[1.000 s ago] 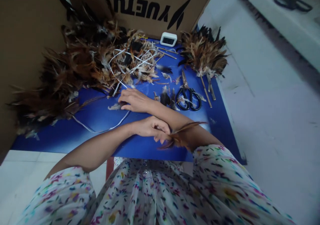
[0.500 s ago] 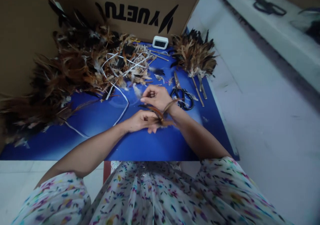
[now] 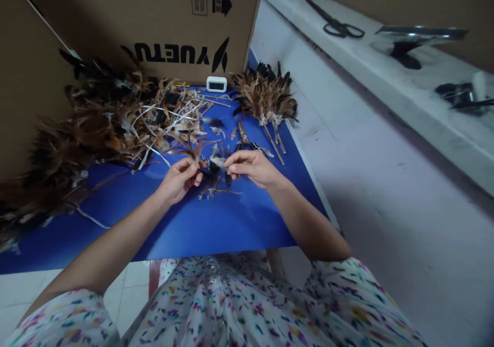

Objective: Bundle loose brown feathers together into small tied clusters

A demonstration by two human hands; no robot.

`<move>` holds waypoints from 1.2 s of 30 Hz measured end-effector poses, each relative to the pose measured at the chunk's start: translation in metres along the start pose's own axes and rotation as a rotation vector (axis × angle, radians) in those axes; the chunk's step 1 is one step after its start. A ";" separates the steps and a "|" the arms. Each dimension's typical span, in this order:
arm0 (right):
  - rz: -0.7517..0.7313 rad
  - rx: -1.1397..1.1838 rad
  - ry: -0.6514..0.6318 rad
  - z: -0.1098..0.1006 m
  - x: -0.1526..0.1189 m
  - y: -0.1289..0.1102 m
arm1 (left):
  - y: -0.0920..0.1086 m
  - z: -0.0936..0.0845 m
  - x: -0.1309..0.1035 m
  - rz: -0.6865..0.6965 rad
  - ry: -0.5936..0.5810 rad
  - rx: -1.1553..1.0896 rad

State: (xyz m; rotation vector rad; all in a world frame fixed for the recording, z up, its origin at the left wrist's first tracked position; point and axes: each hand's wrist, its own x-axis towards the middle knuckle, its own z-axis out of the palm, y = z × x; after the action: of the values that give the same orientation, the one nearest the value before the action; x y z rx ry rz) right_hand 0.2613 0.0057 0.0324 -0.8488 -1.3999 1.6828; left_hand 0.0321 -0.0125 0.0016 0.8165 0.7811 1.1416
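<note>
My left hand (image 3: 180, 181) is closed in a pinch on a small tuft of brown feathers (image 3: 194, 154), which fan out above the fingertips. Opposite it, my right hand (image 3: 252, 168) pinches a pale, fluffy feather (image 3: 218, 162) between thumb and forefinger. Several loose dark and brown feathers (image 3: 211, 188) lie on the blue table between and below the hands. Just beyond the right hand are scissors (image 3: 243, 133) with dark handles, partly hidden by that hand.
A large heap of brown and black feathers (image 3: 96, 126) with white string covers the table's left side. A feather bundle on sticks (image 3: 266, 95) lies at the back right. Behind stand a small white digital clock (image 3: 216, 84) and a cardboard box (image 3: 162, 23). More scissors (image 3: 341, 28) rest on the ledge.
The view has swung to the right. My hands, crossed close together before, are now apart and facing each other. The brown feathers now point away from me, and loose feathers show beneath the hands.
</note>
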 end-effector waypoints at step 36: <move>0.045 0.099 0.244 0.004 -0.001 0.047 | -0.029 0.023 0.011 -0.039 0.012 0.212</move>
State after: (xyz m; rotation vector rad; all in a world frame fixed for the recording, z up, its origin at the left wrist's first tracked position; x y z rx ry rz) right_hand 0.2514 -0.0017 -0.0129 -0.9984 -1.1309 1.6075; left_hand 0.0679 -0.0118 -0.0132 0.9669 0.9357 1.0409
